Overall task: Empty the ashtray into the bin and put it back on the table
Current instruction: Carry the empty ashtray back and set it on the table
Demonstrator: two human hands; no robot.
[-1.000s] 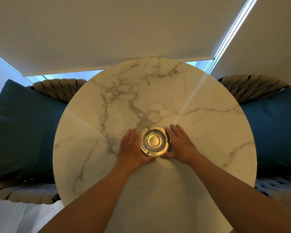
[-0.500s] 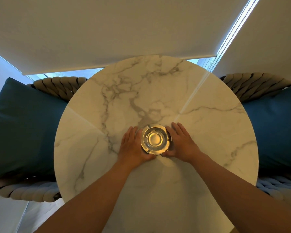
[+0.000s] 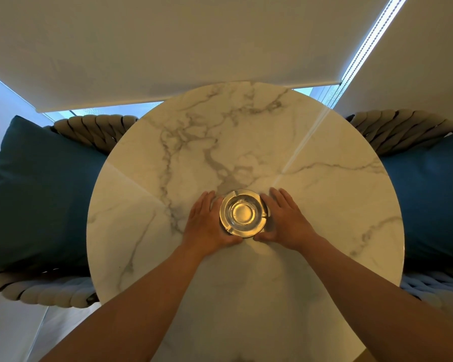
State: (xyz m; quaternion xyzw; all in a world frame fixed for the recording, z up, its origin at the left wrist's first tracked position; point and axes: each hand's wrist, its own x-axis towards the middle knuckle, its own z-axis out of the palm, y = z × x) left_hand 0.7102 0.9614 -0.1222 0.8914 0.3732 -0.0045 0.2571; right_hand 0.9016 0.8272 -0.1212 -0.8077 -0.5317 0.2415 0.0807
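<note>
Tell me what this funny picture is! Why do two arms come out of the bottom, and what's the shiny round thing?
The picture comes from a camera worn on a person's head, looking down, so you see that person's own arms reaching forward. No machine here, just two bare hands. The left hand and the right hand are cupped on either side of a round glass ashtray, touching its sides with fingers spread. It sits on a round marble table, a little nearer the person than the middle. I can't tell if it is being lifted. It looks empty inside, and nothing else lies on the table. On both sides are woven chairs with dark blue cushions, and a window blind hangs behind.
</note>
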